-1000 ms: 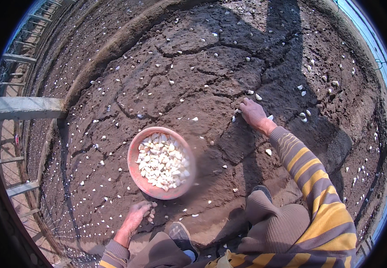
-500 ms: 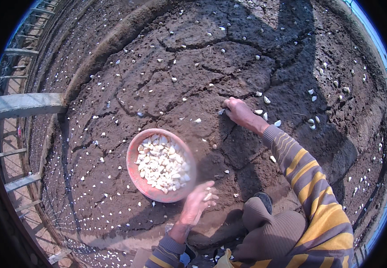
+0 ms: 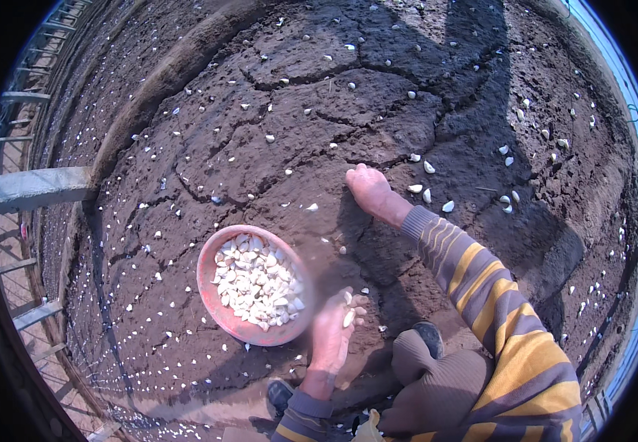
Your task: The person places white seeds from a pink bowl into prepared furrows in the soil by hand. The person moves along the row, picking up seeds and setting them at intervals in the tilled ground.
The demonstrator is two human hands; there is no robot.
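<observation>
Garlic cloves (image 3: 256, 281) fill a round reddish bowl (image 3: 211, 296) standing on the brown soil. Just right of the bowl, my left hand (image 3: 331, 331) is palm up with its fingers curled around a few cloves; one pale garlic clove (image 3: 349, 317) shows by the fingers. Farther off and to the right, my right hand (image 3: 372, 193) reaches down to the soil, fingers closed together and pointing at the ground. Its fingertips are hidden, so what they hold cannot be made out. Several cloves lie beside this hand, including a larger white clove (image 3: 448, 206).
Cracked, damp soil (image 3: 297, 158) spreads around, dotted with many scattered cloves. A raised soil ridge (image 3: 158, 88) runs along the far left, near a pale concrete beam (image 3: 43, 188). My bent knee (image 3: 440, 387) and a dark shoe (image 3: 428, 339) are close below.
My right hand has moved slightly left and its fingertips have turned down out of sight. My left hand has shifted right and turned its palm up more. The whole view has moved a little.
</observation>
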